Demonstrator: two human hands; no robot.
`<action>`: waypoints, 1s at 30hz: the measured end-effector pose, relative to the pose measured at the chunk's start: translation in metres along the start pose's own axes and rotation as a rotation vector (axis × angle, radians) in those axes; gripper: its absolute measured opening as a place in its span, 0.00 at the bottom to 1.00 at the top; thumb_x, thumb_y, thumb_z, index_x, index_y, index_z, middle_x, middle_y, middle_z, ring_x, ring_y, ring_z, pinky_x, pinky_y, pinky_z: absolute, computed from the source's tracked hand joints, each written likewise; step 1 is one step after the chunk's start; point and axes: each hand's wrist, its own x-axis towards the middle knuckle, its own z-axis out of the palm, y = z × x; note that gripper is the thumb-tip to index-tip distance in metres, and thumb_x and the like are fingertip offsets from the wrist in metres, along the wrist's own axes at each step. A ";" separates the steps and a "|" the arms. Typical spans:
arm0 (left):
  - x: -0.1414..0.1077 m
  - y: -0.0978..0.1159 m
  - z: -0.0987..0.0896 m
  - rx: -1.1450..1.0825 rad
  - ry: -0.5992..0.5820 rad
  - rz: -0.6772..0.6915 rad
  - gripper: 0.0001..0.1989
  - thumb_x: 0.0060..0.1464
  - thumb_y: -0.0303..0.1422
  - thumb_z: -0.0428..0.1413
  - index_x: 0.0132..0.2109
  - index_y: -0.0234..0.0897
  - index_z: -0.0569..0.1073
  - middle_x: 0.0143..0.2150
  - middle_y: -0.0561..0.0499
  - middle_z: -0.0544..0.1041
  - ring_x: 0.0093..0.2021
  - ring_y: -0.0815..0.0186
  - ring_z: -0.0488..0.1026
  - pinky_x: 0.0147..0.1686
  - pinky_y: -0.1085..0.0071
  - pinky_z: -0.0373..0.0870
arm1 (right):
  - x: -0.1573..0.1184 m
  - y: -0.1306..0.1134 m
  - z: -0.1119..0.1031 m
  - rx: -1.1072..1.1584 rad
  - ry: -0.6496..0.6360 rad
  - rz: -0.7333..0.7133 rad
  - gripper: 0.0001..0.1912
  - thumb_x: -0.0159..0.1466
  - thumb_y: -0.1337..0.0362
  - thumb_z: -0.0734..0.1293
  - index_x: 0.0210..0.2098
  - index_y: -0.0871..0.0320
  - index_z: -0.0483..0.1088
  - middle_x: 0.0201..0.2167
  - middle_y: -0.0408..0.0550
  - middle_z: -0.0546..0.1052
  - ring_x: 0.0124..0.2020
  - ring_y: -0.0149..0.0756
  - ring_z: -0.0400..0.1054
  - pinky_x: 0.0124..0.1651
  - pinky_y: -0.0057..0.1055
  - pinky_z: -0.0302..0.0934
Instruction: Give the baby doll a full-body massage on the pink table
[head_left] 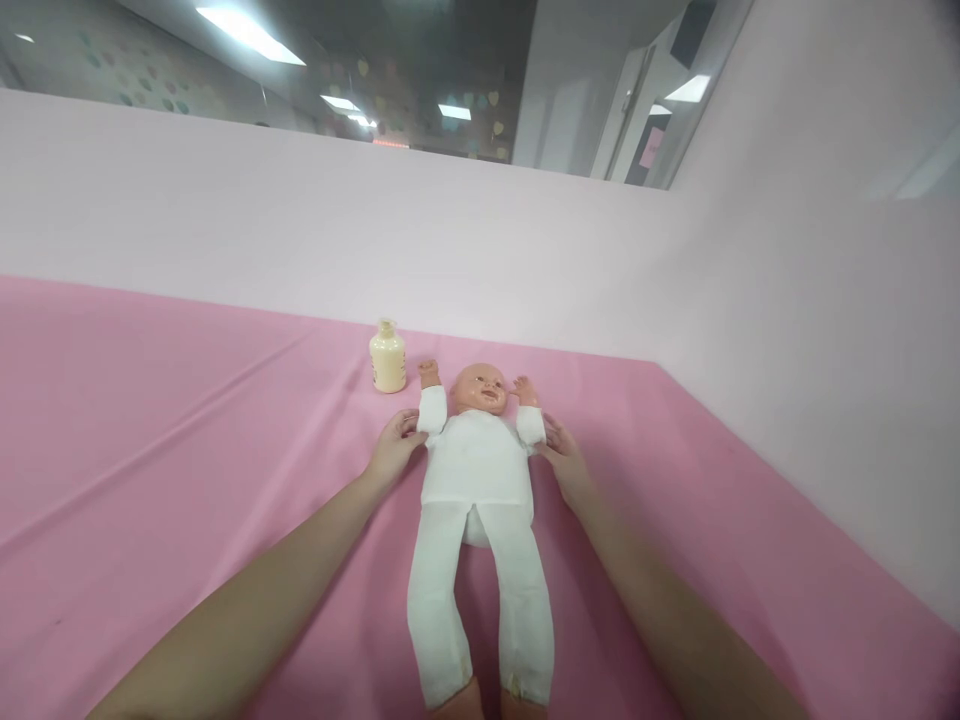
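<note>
A baby doll [478, 460] with a white cloth body lies on its back, head at the far end and both arms raised beside the head. My left hand [395, 447] has its thumb and fingers closed on the doll's white upper arm at the left of the view. On the other side, my right hand [566, 462] grips the doll's other upper arm, its fingers partly behind the sleeve. Past my left hand stands a pale yellow bottle [388, 362], upright, close to the doll's raised fist.
Under the doll is a pink covered surface [187, 430] with some creases at the left. A white wall [337, 220] borders its far edge, and another wall [825, 330] rises at the right. Above the far wall is a reflecting glass pane [450, 70].
</note>
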 end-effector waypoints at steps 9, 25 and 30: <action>0.003 -0.007 -0.001 -0.084 0.003 -0.067 0.11 0.37 0.28 0.60 0.31 0.35 0.67 0.36 0.48 0.77 0.38 0.62 0.74 0.39 0.66 0.70 | -0.008 -0.007 0.002 0.154 -0.004 0.062 0.15 0.48 0.60 0.70 0.30 0.61 0.65 0.43 0.48 0.73 0.42 0.34 0.68 0.48 0.31 0.66; -0.007 0.006 0.003 0.254 -0.081 0.066 0.25 0.55 0.36 0.53 0.59 0.42 0.61 0.49 0.47 0.74 0.46 0.63 0.71 0.48 0.64 0.66 | -0.002 0.001 0.007 -0.180 0.044 -0.041 0.28 0.59 0.52 0.64 0.56 0.56 0.62 0.54 0.49 0.68 0.52 0.34 0.66 0.56 0.35 0.64; -0.011 0.011 0.006 0.497 -0.064 0.229 0.28 0.57 0.35 0.51 0.64 0.43 0.57 0.51 0.46 0.72 0.48 0.62 0.70 0.51 0.63 0.63 | -0.006 -0.002 0.007 -0.335 0.055 -0.136 0.35 0.62 0.54 0.63 0.65 0.51 0.50 0.61 0.47 0.59 0.60 0.33 0.60 0.61 0.35 0.61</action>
